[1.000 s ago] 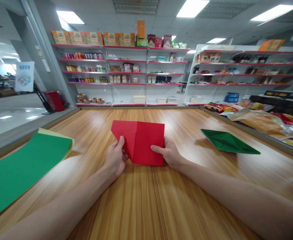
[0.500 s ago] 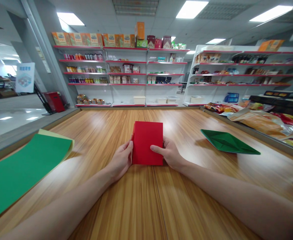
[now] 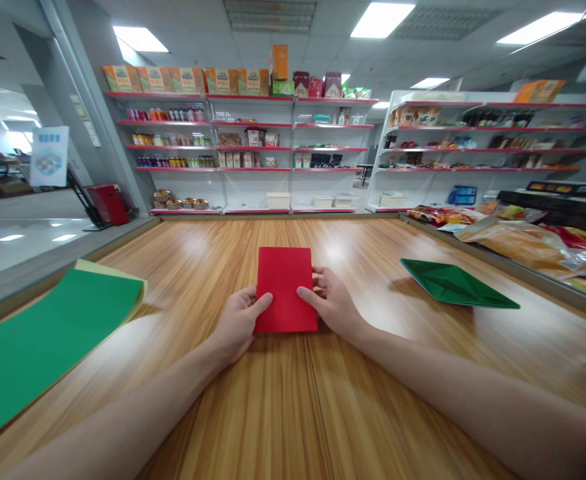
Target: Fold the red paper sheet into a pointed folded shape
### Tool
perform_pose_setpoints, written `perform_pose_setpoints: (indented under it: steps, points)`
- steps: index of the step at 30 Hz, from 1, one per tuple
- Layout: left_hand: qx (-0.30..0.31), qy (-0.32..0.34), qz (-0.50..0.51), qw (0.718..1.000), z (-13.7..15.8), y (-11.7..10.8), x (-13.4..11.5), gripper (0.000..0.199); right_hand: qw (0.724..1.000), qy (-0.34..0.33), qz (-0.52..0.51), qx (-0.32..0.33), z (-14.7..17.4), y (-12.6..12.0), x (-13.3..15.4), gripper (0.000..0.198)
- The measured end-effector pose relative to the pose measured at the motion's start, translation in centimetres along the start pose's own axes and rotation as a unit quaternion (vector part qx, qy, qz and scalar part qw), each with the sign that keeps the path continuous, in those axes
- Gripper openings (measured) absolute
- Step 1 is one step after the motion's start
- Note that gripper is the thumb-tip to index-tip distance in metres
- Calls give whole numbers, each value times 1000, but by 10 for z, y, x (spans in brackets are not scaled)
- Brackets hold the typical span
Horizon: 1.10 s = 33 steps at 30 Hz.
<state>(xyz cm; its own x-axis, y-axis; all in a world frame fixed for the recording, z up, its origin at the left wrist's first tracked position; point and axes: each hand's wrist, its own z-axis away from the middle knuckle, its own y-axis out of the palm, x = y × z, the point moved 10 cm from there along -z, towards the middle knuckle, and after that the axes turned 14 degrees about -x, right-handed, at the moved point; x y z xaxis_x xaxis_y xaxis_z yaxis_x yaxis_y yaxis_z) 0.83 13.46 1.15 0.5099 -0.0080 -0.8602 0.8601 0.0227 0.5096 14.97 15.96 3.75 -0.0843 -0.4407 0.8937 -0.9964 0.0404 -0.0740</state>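
At your far left, the green sheet (image 3: 47,353) lies on the desk (image 3: 253,413) with a pale yellow sheet (image 3: 90,268) showing beneath its far edge. No crease is visible on the green face; you appear to have no folding done there.

Your left hand (image 3: 240,320) grips the left edge of the red paper (image 3: 285,287), thumb on the front face, fingers curled behind. The red paper is at centre, between your hands, near face turned up toward you; you cannot confirm from this view whether its lower edge touches the desk. It presents as a compact rectangle with straight sides. In judgement, it is folded, at an early stage: the visible face is plain, and any layers or creases behind it are hidden. Your right hand (image 3: 337,303) pinches the opposite edge, thumb on the face, fingers partly concealed behind.

To the right, well apart from your hands, rests a green folded piece (image 3: 455,283), pointed at both ends and creased across its surface. It appears the most advanced of your paper items. How many folds remain in the red paper cannot be established.
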Motion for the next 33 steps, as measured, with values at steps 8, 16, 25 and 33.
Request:
perform_pose_setpoints:
  steps: [8,16,25,33]
  points:
    - [-9,-3,-10,1000,4,-2,-4,83,820,-406,373,152,36,30,61,68]
    - [-51,-56,-10,997,2,-10,4,48,798,-424,309,296,51,49,43,53]
    - [-79,-48,-23,995,-1,-16,2,58,783,-439,271,348,62,54,46,48]
    - [-49,-16,-23,998,-4,-16,-1,58,755,-478,266,361,76,57,53,49]
